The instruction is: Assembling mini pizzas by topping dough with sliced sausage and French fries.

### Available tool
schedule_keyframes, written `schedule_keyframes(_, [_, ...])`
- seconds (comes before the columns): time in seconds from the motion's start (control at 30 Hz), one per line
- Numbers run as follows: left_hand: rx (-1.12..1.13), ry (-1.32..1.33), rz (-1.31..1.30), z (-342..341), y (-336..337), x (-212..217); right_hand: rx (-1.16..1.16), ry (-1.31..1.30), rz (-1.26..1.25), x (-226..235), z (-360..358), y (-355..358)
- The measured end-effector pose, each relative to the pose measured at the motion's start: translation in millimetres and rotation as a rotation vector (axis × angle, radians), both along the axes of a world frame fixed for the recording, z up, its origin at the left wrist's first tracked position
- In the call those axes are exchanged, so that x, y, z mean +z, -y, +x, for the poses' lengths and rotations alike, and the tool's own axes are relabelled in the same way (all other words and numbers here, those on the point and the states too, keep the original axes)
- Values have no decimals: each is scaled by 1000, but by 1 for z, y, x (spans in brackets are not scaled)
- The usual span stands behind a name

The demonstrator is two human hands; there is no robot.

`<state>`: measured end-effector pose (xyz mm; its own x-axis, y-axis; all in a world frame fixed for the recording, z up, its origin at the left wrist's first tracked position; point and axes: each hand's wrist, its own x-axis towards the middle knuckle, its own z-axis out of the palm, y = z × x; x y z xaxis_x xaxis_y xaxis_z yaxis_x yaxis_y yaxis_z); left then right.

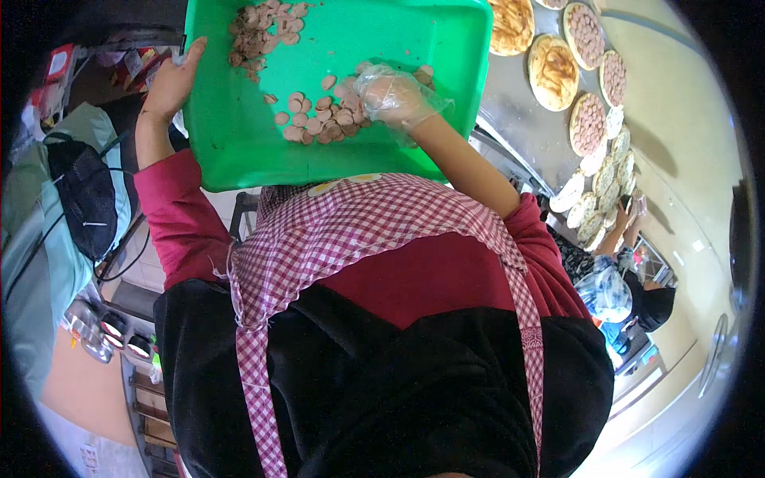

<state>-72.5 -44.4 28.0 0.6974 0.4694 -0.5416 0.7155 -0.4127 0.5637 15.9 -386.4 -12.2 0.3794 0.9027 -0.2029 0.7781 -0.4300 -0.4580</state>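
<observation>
A deep green plastic tray is held in front of my apron. My left hand is bare and closed on its left rim, thumb up along the edge. Round, thin brownish-pink sausage slices lie loose in the near middle of the tray, and a second heap of slices sits in its far left corner. My right hand wears a clear plastic glove and is down inside the tray, its fingers bunched over slices at the right end of the near heap. Crinkled plastic partly hides the fingertips.
On the right, a metal table carries several round flatbreads, some browned with sauce, others covered in slices. Pale rounds crowd its near end, where another person's hand reaches in. A black bag hangs at left.
</observation>
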Motion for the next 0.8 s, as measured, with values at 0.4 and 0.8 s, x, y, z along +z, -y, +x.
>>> schedule_keyframes(0.4, [39, 44, -32, -13, -3, -6, -295, -462, -19, -5, 15, 14])
schedule_keyframes(0.8, [34, 26, -33, -7, -3, -8, -654, -697, -40, 18, 12, 23])
